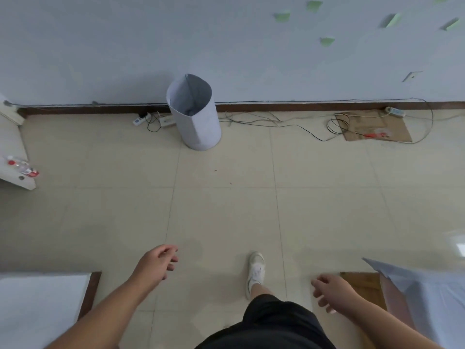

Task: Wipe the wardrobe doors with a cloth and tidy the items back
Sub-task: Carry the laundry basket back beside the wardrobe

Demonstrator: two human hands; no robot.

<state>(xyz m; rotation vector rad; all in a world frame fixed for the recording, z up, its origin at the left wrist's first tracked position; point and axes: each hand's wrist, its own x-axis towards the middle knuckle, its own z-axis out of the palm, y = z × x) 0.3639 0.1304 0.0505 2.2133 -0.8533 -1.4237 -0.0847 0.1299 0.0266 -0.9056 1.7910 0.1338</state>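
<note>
A broad stretch of tiled floor (226,197) lies open from the person's feet to the far wall (151,46), where a brown skirting (276,107) marks the edge. Against it, just left of centre, stands a white paper bin (196,117), leaning slightly left. Loose cables (289,123) trail rightward along the skirting to a flat piece of cardboard (377,127). At far left a white ledge (12,152) juts in, with a plastic bottle (22,167) lying on it.

Near left, a white panel (42,306) with a brown edge closes that side; the edge runs near to far. Near right, a pale bluish sheet (427,298) lies over a brown wooden surface (364,285), its long corner pointing far-left. I cannot tell whether this sheet is the wiping cloth, nor whether either surface belongs to the wardrobe.

The left hand (153,265) hangs over the tiles beside the white panel, fingers loosely curled, holding nothing. The right hand (334,290) hovers just left of the wooden surface, fingers likewise slack and empty. Between them a white shoe (256,270) points toward the far wall.
</note>
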